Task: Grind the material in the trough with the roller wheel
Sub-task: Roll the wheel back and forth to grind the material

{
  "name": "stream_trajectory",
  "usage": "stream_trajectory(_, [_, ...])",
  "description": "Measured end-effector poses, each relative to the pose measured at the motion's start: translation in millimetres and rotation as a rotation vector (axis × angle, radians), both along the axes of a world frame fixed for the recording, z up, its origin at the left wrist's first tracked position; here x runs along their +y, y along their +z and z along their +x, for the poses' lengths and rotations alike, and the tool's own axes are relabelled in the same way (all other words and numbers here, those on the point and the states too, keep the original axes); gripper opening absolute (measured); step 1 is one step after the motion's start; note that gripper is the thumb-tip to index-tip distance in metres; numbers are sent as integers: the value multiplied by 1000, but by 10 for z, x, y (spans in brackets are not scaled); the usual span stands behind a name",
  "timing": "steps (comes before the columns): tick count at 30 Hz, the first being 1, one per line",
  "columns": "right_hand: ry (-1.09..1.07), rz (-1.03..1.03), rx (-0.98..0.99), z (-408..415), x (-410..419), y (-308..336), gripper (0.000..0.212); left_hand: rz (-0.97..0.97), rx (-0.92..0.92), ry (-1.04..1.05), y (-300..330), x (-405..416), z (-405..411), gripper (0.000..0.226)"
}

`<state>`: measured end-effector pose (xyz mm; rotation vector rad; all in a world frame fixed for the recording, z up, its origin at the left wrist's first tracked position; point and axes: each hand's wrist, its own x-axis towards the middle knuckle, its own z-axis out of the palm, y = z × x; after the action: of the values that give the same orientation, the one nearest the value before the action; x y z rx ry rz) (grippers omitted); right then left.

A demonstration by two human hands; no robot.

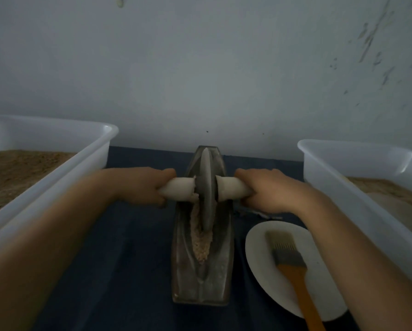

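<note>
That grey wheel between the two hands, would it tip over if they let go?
Probably: the roller wheel stands on a thin edge in the trough, steadied by the left hand and right hand gripping its handles. It looks like stone or metal, so likely heavy.
</note>
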<state>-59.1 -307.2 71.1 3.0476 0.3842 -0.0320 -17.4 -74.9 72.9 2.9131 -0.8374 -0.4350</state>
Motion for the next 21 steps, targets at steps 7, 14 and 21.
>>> stream_trajectory(7, [-5,7,-409,211,-99,-322,31,22,-721,55,-344,-105,161,35])
stream_trajectory(14, [14,19,-229,110,-80,-186,20,-19,-641,-10,-298,-54,133,29])
stream_trajectory(21, [8,32,203,-237,28,146,23,91,-190,-75,-27,0,-143,33])
